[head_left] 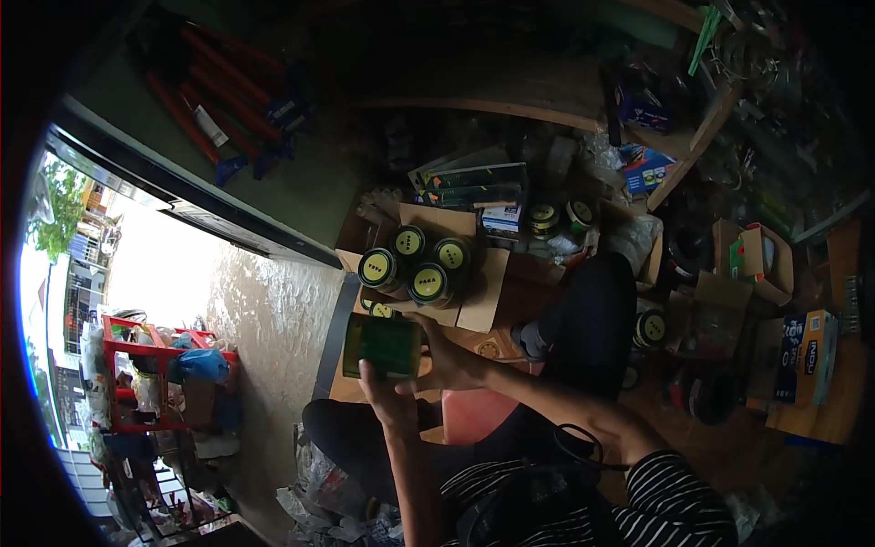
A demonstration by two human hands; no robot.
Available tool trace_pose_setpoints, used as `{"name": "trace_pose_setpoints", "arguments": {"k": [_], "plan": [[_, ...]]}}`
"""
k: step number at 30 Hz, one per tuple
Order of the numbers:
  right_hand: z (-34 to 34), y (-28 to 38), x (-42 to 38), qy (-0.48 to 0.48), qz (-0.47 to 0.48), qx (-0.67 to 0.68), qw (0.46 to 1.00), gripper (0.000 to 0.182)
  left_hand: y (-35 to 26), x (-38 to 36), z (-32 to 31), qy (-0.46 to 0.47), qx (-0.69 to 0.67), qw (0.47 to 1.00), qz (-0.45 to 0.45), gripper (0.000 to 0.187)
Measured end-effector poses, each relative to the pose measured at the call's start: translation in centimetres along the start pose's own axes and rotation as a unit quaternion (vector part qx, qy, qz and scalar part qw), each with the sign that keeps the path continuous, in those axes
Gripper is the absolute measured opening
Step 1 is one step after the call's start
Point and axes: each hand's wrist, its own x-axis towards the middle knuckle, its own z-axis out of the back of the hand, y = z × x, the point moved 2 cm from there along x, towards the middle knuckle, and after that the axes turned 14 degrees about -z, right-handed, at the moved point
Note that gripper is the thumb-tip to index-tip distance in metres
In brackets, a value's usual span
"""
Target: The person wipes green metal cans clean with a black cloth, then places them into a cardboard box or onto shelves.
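Observation:
Both hands hold a green container [381,348] with a yellowish edge in front of my body. My left hand [387,401] grips its lower side, thumb up against the front. Around its right side, my right hand [447,357] is closed, with some fingers hidden. Just beyond stands an open cardboard box [478,296] with several dark cans that have yellow labelled lids, such as one can [428,283] near the front. Part of another yellow lid [381,311] shows behind the container.
Two similar cans [544,219] stand farther back. Another can [650,327] is right of my knee, near a blue and orange box [802,357]. Plastic bags [333,492] lie at lower left. A red rack [146,374] stands by the bright doorway.

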Motion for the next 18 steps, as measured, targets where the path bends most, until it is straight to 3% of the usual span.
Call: {"name": "trace_pose_setpoints", "arguments": {"k": [2,3,6,9,10,11,14,16,18], "plan": [[0.1,-0.6,0.4,0.015,-0.056,0.143,0.988,0.130,0.1,-0.1,-0.3,0.050,0.073,0.996,-0.033,0.057],[0.8,-0.6,0.9,0.010,-0.031,0.150,0.988,0.130,0.2,0.2,-1.2,0.098,0.031,0.993,-0.061,0.042],[2.2,-0.7,0.4,-0.002,-0.047,0.222,0.974,0.115,-0.6,0.3,-3.1,0.127,0.056,0.989,-0.053,0.038],[4.6,-0.1,0.3,-0.003,-0.095,0.336,0.937,0.112,-2.4,0.5,-5.1,0.161,0.161,0.974,-0.006,0.045],[5.5,0.1,0.3,-0.008,-0.116,0.374,0.920,0.112,-2.5,0.7,-5.6,0.149,0.141,0.979,-0.013,0.050],[6.6,0.0,0.7,-0.078,-0.088,0.320,0.940,0.104,-2.5,0.8,-6.0,0.136,0.121,0.983,-0.019,0.055],[10.8,-0.1,-0.3,-0.134,-0.059,0.314,0.938,0.099,-1.3,1.3,-4.7,0.120,0.111,0.986,-0.018,0.058],[15.1,-4.2,0.1,-0.172,-0.175,0.132,0.960,0.096,0.4,0.9,-2.5,0.094,0.144,0.985,0.022,0.054],[17.9,-6.1,-1.3,-0.363,-0.157,0.095,0.914,0.097,4.9,-0.6,0.8,0.075,0.236,0.967,0.058,0.047]]}}
